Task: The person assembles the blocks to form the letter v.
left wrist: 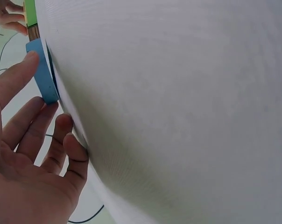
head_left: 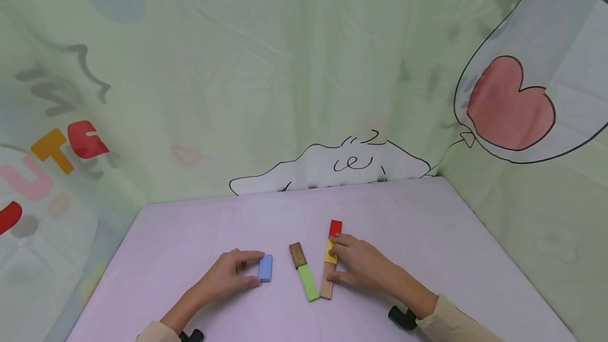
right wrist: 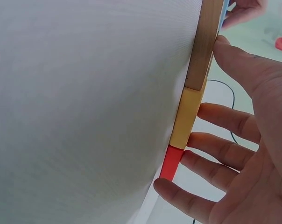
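Observation:
On the left of the table, my left hand [head_left: 228, 273] pinches a small blue block [head_left: 266, 268] between the thumb and fingertips at its two ends. To the right, a red block [head_left: 335, 227], a yellow block [head_left: 331, 256] and a light wood block [head_left: 326, 287] lie end to end in a row. My right hand [head_left: 363, 264] rests along this row from its right side. Its thumb touches the wood block and its fairly straight fingers reach the yellow and red ones. Between the hands, a dark brown block [head_left: 297, 255] meets a light green block [head_left: 309, 283] end to end, slanting.
All the blocks lie on a pale pinkish tabletop [head_left: 190, 231]. A printed cloth backdrop [head_left: 237, 83] stands behind and at the sides, with a drawn balloon and heart at the right. Near the bottom of the green block, the wood block's end almost touches it.

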